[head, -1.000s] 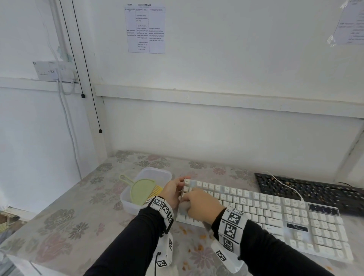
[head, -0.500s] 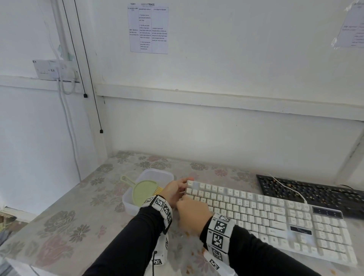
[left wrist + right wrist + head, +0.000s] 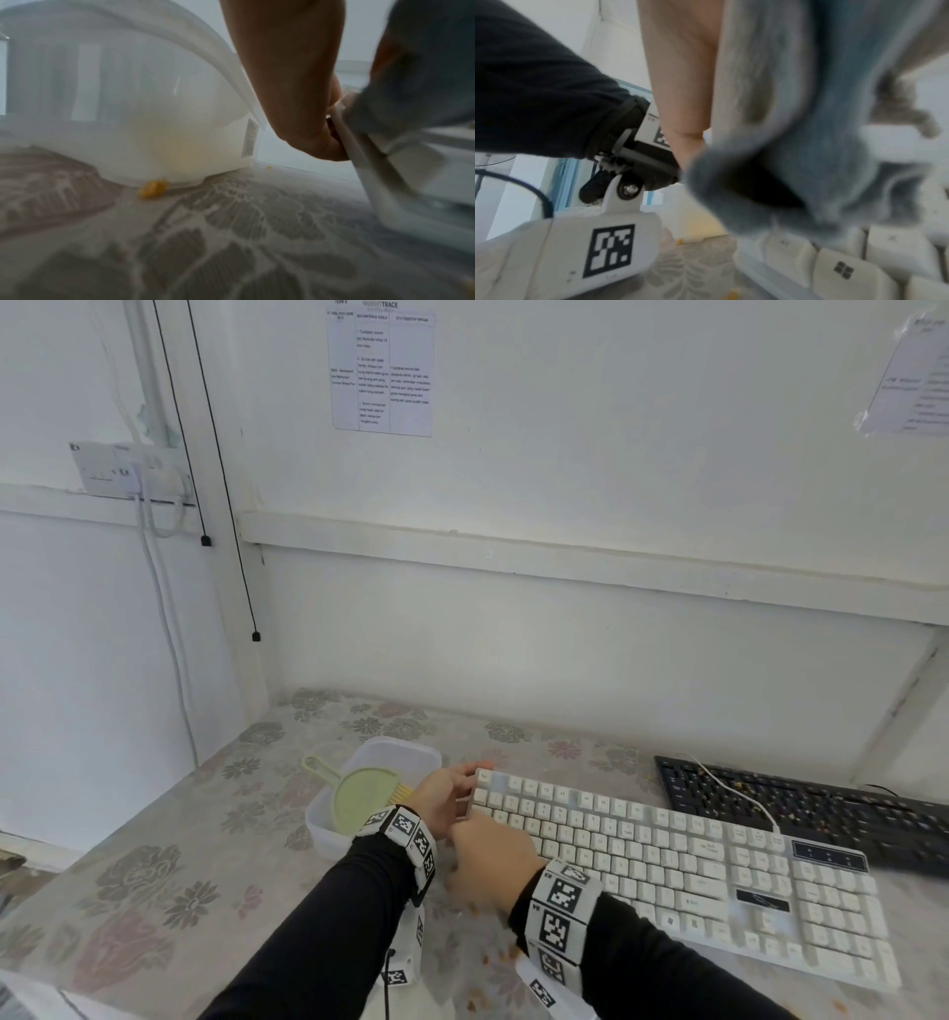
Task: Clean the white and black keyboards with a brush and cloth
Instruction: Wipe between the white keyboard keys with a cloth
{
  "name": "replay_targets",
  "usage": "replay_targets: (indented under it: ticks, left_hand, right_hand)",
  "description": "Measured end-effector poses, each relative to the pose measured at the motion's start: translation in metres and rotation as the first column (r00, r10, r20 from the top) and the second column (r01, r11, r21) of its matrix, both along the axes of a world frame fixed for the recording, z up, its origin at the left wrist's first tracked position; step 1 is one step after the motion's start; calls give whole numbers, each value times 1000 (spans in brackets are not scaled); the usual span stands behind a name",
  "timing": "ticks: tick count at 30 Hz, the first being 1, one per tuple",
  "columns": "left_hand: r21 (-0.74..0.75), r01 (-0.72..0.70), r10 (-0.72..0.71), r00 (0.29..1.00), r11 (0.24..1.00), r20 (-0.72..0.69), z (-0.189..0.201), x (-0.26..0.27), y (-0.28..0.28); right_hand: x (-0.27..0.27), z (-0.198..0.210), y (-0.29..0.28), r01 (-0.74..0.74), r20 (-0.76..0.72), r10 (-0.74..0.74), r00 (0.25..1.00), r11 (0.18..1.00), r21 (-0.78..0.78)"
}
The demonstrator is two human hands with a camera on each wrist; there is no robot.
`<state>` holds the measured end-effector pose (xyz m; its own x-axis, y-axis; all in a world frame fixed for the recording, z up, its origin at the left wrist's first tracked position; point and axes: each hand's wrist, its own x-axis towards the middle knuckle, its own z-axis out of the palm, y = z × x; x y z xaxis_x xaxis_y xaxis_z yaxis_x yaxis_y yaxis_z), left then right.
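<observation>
Closest to the camera, the right hand (image 3: 488, 857) is down at the near-left corner of the white keyboard (image 3: 683, 870), fingers curled around a bunched grey-blue cloth (image 3: 808, 142). From the right wrist view the cloth hangs right over the bottom-row keys, just above the Windows key. So this looks like the wiping step on the white board, working its left end.

Just past it, the left hand (image 3: 444, 796) holds the keyboard's left edge, thumb and fingers pinching the rim to keep it from sliding. That edge looks lifted a bit in the left wrist view, but it's blurry so I can't say for sure.

Orange crumbs (image 3: 506, 955) are scattered on the flowery tablecloth (image 3: 154, 891) in front of the board.

Left of the hands sits a clear plastic tub (image 3: 411, 755) with a green dustpan (image 3: 359, 801) and what looks like brush bristles (image 3: 399, 794) poking out.

Further back on the right, the black keyboard (image 3: 811, 809) lies by the wall, crumbs visibly stuck between its keys, with the white cable (image 3: 734, 793) draped over it.

Next move, I'd guess: keep the left hand bracing and drag the cloth rightward along the rows. The black one hasn't been cleaned yet.
</observation>
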<state>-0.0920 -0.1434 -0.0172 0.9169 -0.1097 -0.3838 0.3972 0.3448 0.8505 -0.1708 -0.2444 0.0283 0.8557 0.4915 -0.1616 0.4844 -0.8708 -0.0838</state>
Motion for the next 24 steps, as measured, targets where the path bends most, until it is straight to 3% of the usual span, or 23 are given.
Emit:
replay_targets:
  ticks: [4,8,16,21,24]
  left_hand:
    - [-77,-5,5,1000,997,-10,1,-4,1]
    - [-72,-14,13,1000,997,-21,-3,-3,2]
    - [29,52,-52,999,998,-5,3,-5,4]
    - [-69,82,-83,996,994,-14,4,-4,8]
    - [-145,47,-52,998,988,-32,0,-7,8]
  right_hand:
    - [4,7,-3,80,47,-86,995,991,105]
    - [3,3,-3,65,151,-70,986,997,38]
    - [-17,-3,8,-22,2,22,1000,994,-108]
    - [-11,4,18,193,60,-198,978,978,77]
    - [-5,3,20,252,128,-257,958,966,58]
